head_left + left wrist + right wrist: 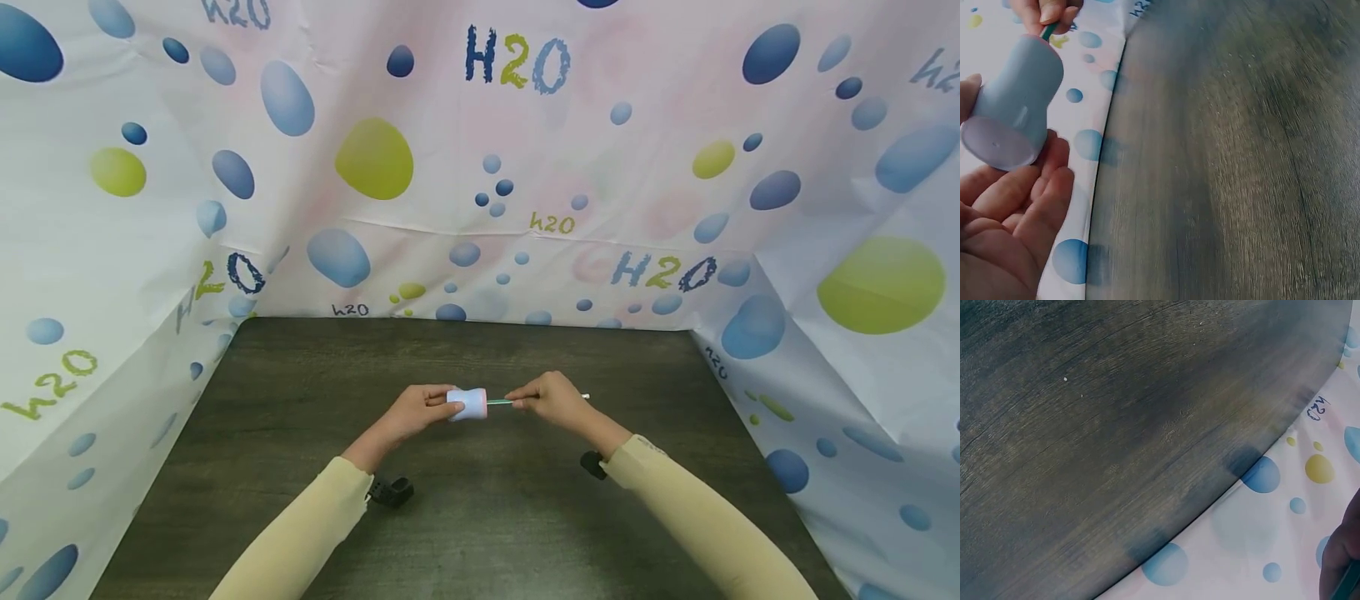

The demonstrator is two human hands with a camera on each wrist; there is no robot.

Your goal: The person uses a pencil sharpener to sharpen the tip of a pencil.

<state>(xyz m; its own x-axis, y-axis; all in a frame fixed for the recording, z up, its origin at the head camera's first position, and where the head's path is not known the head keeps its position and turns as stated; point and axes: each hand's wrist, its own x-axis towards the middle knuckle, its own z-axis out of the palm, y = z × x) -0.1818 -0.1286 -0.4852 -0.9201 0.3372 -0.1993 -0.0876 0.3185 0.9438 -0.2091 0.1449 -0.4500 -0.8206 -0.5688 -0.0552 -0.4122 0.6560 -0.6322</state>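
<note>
My left hand [420,410] grips a pale blue pencil sharpener [470,404] with a narrowed waist and a pink rim, lying sideways in the head view. In the left wrist view, the fingers curl around the sharpener [1025,94], its round pale base facing the camera. A thin green pencil [498,402] runs from the pink-rimmed end toward the right. Pinched by my right hand [557,402], the pencil shows its white end beyond that hand. The pencil's tip is hidden inside the sharpener. Only part of the right hand [1342,556] shows in the right wrist view, at the lower right.
Both hands are over a dark wood-grain table [480,517]. A white sheet [450,125] printed with blue and green drops stands behind it and along both sides. Dark wrist cameras, the left [392,492] and the right [592,464], sit under the sleeves' cuffs.
</note>
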